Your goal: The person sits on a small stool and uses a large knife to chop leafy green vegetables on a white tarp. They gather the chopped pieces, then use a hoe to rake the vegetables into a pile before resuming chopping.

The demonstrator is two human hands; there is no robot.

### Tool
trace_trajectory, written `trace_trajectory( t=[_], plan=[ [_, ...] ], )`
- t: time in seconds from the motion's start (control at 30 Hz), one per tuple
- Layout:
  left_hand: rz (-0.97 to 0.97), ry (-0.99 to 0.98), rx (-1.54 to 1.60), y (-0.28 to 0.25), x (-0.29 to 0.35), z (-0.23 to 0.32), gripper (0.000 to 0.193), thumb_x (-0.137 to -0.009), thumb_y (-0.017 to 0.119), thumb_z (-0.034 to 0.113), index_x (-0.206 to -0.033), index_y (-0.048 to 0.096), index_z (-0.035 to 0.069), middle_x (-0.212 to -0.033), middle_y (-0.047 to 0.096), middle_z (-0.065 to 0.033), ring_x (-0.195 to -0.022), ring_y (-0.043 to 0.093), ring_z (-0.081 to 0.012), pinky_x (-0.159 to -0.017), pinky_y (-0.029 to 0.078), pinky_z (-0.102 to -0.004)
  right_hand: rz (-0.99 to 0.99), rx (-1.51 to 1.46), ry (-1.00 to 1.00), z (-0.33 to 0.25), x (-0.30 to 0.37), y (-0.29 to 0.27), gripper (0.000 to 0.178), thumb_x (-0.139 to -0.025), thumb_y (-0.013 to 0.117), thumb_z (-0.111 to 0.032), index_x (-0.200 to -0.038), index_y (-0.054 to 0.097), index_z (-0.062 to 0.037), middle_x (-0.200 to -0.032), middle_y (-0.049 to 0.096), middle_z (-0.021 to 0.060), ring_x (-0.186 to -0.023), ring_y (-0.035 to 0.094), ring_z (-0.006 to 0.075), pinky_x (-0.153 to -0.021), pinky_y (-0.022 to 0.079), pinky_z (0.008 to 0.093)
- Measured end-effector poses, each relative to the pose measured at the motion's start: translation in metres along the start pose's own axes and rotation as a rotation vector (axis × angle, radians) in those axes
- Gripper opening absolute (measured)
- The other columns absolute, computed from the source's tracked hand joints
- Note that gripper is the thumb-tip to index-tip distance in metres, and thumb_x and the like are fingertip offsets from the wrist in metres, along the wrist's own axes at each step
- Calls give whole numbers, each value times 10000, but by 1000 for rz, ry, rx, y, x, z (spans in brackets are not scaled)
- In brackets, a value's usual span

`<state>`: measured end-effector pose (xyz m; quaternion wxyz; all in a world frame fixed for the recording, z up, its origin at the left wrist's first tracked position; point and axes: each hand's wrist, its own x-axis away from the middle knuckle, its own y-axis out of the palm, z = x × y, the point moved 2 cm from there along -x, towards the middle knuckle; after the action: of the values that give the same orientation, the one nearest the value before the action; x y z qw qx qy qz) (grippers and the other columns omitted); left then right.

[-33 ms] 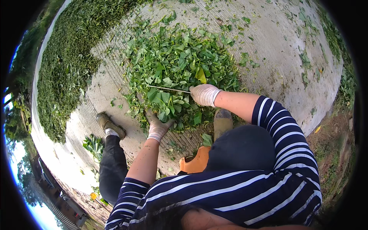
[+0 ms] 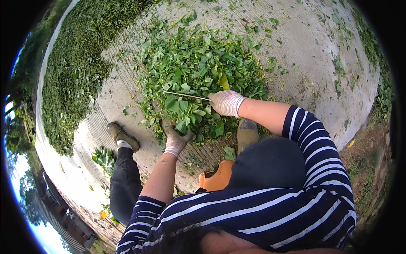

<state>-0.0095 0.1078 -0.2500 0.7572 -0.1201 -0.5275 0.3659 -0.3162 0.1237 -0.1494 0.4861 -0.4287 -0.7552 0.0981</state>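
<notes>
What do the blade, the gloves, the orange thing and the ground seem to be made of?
Blade: probably metal; a thin, straight, pale edge, finish unclear.
Gloves: likely thin, matte fabric, going by the fine lines across them; a coating can't be ruled out.
Orange thing: perhaps moulded plastic, with even colour and a smooth, curved surface.
Ground: most likely rough concrete, pale grey with parallel grooves.

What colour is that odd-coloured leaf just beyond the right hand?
Yellow; the leaf shows best in the head view.
</notes>
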Motion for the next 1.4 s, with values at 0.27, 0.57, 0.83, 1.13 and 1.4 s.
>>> trace_trajectory(
  t=[0.27,0.57,0.83,1.13,1.4],
  plan=[
    [-19,-368,-42,9,37,-48,980,-673,904,273,-1400,353,-83,-1394,492,-270,-1279,508,-328,-1078,422,-386,130,-15,-474,-22,5,32,236,-974,522,-251,-1073,561,-40,-662,612,165,-621,623,400,-560,493,499],
    [-138,-436,70,37,49,-75,1005,-704,886,321,-1425,285,-38,-1356,505,-276,-1230,526,-370,-1046,430,-426,-33,-5,-315,-23,11,39,290,-979,491,-236,-1161,547,-17,-747,654,185,-730,667,393,-635,519,504],
    [220,-225,199,47,35,-53,1118,-648,928,271,-1464,212,8,-1391,409,-287,-1254,463,-360,-1061,415,-423,-201,57,-177,-6,-6,52,340,-949,517,-259,-1160,615,-11,-923,698,212,-864,674,394,-772,530,485],
    [215,173,-30,50,31,89,1407,-494,990,395,-1534,96,77,-1549,94,-253,-1362,332,-406,-1118,402,-436,633,-205,265,117,45,4,309,-986,521,-320,-1131,528,-47,-816,645,221,-771,640,418,-683,505,518],
    [-328,837,-644,49,9,117,520,-644,810,83,-1129,625,123,-1298,532,-180,-1082,584,-403,-931,524,-460,821,193,628,277,73,31,608,-881,529,-93,-1471,394,-150,-1241,570,253,-1022,625,421,-877,530,491]
  ],
)
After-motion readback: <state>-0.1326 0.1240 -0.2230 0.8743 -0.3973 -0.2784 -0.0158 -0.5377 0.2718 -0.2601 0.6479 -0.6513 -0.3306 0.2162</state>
